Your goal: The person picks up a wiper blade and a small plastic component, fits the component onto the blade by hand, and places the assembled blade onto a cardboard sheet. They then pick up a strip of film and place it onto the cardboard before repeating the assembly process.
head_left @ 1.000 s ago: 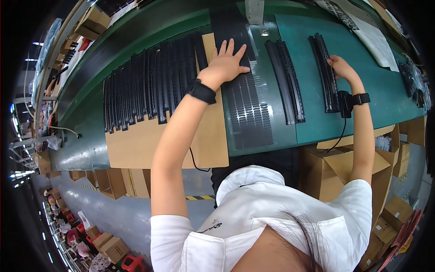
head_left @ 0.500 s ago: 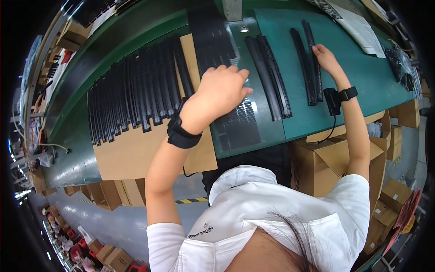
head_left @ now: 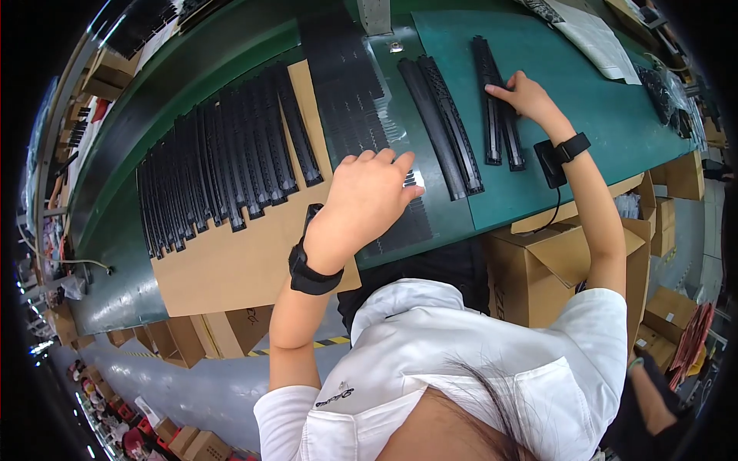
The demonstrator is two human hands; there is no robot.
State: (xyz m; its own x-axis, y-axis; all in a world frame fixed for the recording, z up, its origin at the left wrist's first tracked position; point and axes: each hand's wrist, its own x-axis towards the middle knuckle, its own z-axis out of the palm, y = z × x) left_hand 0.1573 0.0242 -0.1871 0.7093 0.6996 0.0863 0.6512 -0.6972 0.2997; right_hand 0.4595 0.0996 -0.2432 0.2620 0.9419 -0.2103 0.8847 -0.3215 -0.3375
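Item, one black strip (head_left: pixel 512 142), long and narrow, on the green mat (head_left: pixel 600 165) at the right of the surface. Our right hand (head_left: pixel 532 100) has hold of its upper part, the thumb and fingers closed about it, the other fingers curled in.

Item, a second black strip (head_left: pixel 493 142), lying just beside the first on its left. The two run close at their lower ends; how they meet near the top we cannot tell, since the hand covers part of them.

Item, two further strips (head_left: pixel 442 131), side by side and near-parallel, lying left of these, along the mat's left edge.

Item, our left hand (head_left: pixel 367 196), palm down, half open, fingers loosely bent and thumb standing apart. We see nothing in its hold, though the palm is hidden from us. Beneath and behind it lies a dark slotted sheet (head_left: pixel 334 73).

Item, a row of black strips (head_left: pixel 223 154), many, packed closely on a brown cardboard sheet (head_left: pixel 231 280), their lower ends uneven; the rightmost slants, a gap of cardboard showing to its right.

Item, the dark green surface (head_left: pixel 115 288) carrying all the above.

Item, two black wristbands (head_left: pixel 317 278), one on each of our wrists.

Item, a metal post (head_left: pixel 374 15) at the far edge.

Item, an open cardboard box (head_left: pixel 523 280), below the near edge.
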